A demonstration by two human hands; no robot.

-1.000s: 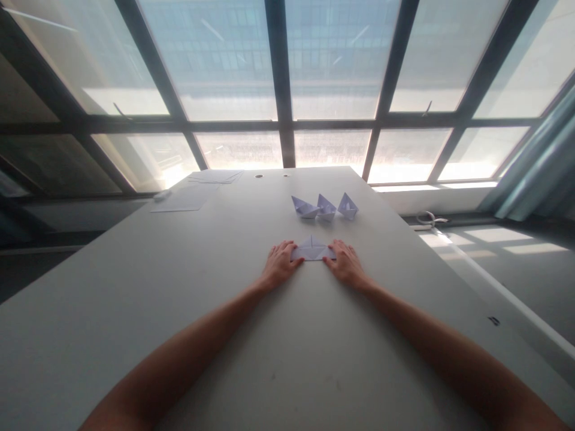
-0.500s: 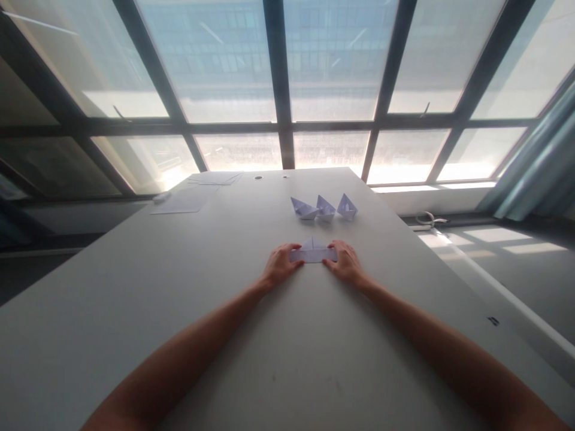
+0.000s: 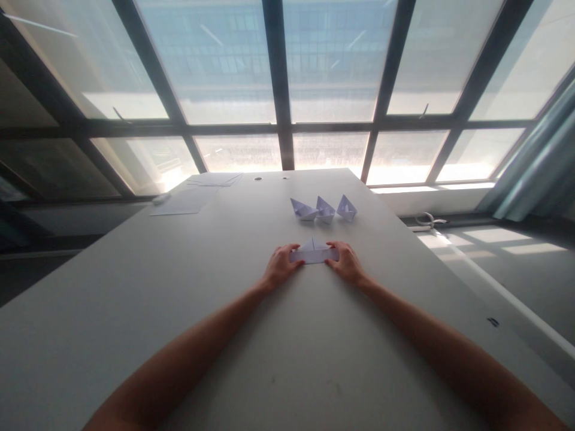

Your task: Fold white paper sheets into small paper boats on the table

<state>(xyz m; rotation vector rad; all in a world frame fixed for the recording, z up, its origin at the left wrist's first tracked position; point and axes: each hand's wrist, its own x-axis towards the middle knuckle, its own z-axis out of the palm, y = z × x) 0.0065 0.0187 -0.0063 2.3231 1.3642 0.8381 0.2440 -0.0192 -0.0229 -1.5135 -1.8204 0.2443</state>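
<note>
Folded paper (image 3: 314,256) lies out on the white bench (image 3: 215,335), well in from the far edge and closer to the right edge than the left. Flat band along its near side, peaked point towards the far edge.

Left hand (image 3: 279,267): grip narrow, holding the paper's left end, thumb on the near side, fingers beyond. Right hand (image 3: 348,263): the same at the right end, mirrored.

Handling, by judgement: very light; fairly crisp along the creases, soft elsewhere; apt to slide on the smooth top and to crumple or tear under a hard pinch. Best hold: the two ends of the band, lightly, clear of the point.

Beyond it, three paper boats (image 3: 326,211) in a row, towards the far edge. Loose sheets (image 3: 177,202) at the far left corner.

Writing: no brand or label readable. Small dark mark (image 3: 493,322) by the right edge, too small to make out.
</note>
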